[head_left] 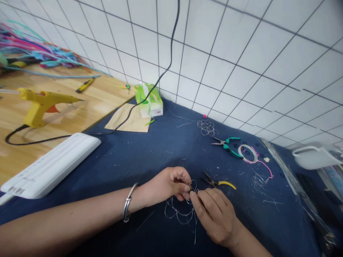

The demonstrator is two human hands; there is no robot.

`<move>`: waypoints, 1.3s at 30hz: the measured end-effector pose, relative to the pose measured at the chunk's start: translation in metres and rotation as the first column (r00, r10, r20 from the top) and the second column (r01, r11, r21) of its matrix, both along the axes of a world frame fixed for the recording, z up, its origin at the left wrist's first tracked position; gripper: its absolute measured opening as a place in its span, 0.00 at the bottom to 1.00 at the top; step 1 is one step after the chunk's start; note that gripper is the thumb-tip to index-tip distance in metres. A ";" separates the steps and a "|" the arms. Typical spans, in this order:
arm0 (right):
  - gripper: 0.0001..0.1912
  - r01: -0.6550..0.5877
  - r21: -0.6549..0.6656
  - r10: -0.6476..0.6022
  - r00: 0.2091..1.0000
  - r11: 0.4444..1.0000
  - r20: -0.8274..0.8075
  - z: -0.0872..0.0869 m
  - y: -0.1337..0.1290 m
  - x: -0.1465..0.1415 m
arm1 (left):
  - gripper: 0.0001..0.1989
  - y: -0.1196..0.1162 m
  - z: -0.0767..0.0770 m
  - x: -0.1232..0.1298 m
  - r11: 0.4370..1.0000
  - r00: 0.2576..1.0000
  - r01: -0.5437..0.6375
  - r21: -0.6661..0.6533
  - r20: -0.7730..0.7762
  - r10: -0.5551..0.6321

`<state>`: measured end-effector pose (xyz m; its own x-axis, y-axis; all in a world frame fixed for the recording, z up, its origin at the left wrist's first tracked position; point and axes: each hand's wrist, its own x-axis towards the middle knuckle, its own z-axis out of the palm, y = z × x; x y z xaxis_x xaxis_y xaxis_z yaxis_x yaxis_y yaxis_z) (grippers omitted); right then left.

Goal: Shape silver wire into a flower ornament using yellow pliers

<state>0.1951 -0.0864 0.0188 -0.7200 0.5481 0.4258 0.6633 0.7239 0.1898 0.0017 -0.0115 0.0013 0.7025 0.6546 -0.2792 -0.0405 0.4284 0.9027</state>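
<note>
Thin silvery wire bent into a chain of loops (176,211) hangs between my hands, over the dark blue cloth. My left hand (171,184), with a silver bangle on its wrist, pinches the wire at its upper part. Close against it, my right hand (215,212) grips the same wirework between thumb and fingers. The fingertips hide the exact spot they hold. A straight wire end points down below the right fingers. Just beyond my right hand lie pliers with a yellow handle (227,184), partly covered by that hand.
Teal-handled pliers (225,142), a looped wire piece (206,127), a tape roll (248,154) and wire scraps lie on the blue cloth (128,153). Leftward are a white power strip (53,164), a yellow glue gun (40,107), a tissue pack (150,100) and a hanging black cord (171,53).
</note>
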 end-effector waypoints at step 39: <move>0.16 -0.075 -0.100 0.060 0.987 0.992 -0.149 -0.001 0.005 0.000 | 0.04 -0.003 0.000 0.000 0.998 0.999 0.031 0.054 0.024 -0.032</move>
